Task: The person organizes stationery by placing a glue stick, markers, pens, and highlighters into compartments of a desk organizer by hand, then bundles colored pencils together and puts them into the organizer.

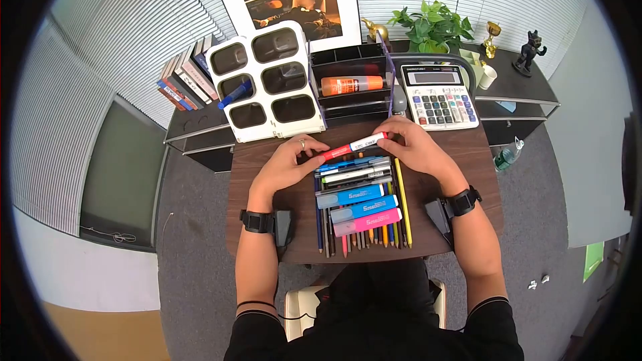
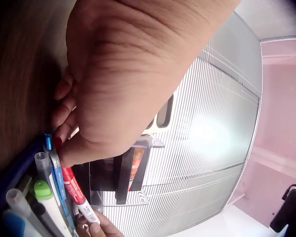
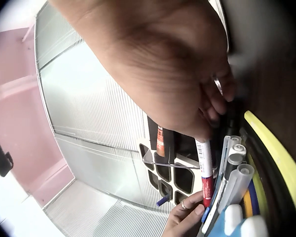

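A red and white marker (image 1: 354,146) spans the space between both hands, just beyond the pile of pens. My left hand (image 1: 289,164) pinches its red end between thumb and fingers. The white end is pinched by my right hand (image 1: 416,149). In the right wrist view the marker (image 3: 205,170) runs from the right thumb down to the left fingertips. Below it lie several pens (image 1: 354,174), two blue highlighters (image 1: 364,208) and a pink highlighter (image 1: 368,222), stacked across a row of pencils (image 1: 364,243).
A white six-hole organizer (image 1: 264,120) holds a blue marker (image 1: 235,94). Beside it, a dark tiered rack (image 1: 351,108) carries an orange glue tube (image 1: 352,85). A calculator (image 1: 441,97) stands at the right. Books, a potted plant (image 1: 431,29) and figurines are behind.
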Available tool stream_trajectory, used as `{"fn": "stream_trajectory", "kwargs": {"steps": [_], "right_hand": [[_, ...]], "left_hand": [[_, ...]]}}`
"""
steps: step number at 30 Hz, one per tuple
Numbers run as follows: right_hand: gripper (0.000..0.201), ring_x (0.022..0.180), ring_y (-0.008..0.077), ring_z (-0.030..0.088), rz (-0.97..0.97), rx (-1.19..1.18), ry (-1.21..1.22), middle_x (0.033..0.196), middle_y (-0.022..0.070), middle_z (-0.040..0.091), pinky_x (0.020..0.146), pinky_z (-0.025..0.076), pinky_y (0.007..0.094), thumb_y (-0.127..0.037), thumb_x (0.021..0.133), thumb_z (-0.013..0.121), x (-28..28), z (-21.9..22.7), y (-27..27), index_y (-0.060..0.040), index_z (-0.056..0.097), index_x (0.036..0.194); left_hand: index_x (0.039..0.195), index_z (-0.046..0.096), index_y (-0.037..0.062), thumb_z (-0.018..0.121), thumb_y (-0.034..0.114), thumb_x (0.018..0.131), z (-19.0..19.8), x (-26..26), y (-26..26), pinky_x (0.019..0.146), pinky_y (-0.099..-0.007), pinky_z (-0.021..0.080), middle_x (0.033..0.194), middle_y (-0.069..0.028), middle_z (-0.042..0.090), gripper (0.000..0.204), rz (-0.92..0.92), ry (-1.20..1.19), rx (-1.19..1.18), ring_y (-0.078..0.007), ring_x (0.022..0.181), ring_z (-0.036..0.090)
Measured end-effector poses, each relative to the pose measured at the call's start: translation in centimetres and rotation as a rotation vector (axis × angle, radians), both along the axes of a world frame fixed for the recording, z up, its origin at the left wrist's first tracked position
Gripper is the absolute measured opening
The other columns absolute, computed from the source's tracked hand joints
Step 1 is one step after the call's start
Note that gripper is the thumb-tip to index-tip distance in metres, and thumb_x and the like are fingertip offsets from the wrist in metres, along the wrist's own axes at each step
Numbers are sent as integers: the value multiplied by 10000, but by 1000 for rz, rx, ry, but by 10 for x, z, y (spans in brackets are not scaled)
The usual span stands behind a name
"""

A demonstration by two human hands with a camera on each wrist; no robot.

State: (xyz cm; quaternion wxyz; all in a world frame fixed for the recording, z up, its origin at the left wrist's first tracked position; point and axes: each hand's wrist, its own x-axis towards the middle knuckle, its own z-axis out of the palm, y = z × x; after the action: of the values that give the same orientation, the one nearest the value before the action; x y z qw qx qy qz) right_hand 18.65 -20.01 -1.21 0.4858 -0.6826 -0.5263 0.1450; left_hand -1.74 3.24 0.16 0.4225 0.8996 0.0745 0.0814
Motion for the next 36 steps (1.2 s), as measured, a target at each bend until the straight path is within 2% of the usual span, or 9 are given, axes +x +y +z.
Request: {"fn": "stream_trajectory", "kwargs": {"steps": [2,5,8,11,14,20,27,33,36], "right_hand": [[210,743,146,589,-27,-71,63,862,83,659,695,493,299,-94,950,684,-2,3,-1,21,681,1125],[199,847,95,613,15,-74,195,965,48,645,734,499,260,-65,984,650,1,-4,1,17,668,1164],[212,797,122,629,18,-4,202,871,77,687,725,503,290,-69,976,647,0,-7,3,24,654,1167],[209,921,100,656,41,-56,253,969,49,677,804,515,251,-48,1002,622,0,-2,2,37,646,1192],[221,927,101,659,49,-34,290,970,51,690,830,517,252,-56,1014,611,2,-1,2,35,635,1214],[220,864,112,667,30,47,303,896,75,694,764,506,266,-68,999,624,0,-5,5,37,637,1191],[225,749,86,551,-20,57,248,830,18,640,703,474,262,-93,991,644,0,-12,7,-1,649,1196],[226,717,84,506,-75,45,177,828,8,632,665,457,263,-109,975,664,-2,-3,6,7,672,1168],[230,718,83,508,-90,33,140,824,7,633,665,459,263,-98,962,675,-3,-1,6,9,683,1165]], "left_hand": [[1163,741,78,717,124,905,-2,0,0,713,-239,427,1002,11,653,263,-2,-22,-22,-83,840,556],[1161,741,77,718,124,904,0,0,0,712,-239,428,998,14,649,262,-14,-24,-14,-82,838,552],[1154,739,72,722,120,900,1,0,0,713,-239,429,993,14,645,260,-20,-21,6,-83,836,548],[1150,735,64,727,110,893,-1,0,0,715,-241,431,990,14,642,261,-20,-36,3,-83,835,543],[1152,728,58,727,94,890,-2,0,0,710,-242,436,977,13,638,264,-13,-55,7,-81,822,540],[1175,720,48,710,92,914,-4,1,0,684,-241,447,932,10,666,265,18,-30,-35,-73,759,539],[1194,718,41,699,116,943,4,0,-5,692,-234,453,909,9,691,262,72,36,-80,-56,763,532],[1171,722,41,706,93,941,-4,4,0,720,-243,470,932,6,712,236,115,-189,-83,-63,770,561],[1175,711,39,707,87,952,-9,6,5,732,-241,472,954,11,707,229,119,-313,-220,-59,777,563]]}}
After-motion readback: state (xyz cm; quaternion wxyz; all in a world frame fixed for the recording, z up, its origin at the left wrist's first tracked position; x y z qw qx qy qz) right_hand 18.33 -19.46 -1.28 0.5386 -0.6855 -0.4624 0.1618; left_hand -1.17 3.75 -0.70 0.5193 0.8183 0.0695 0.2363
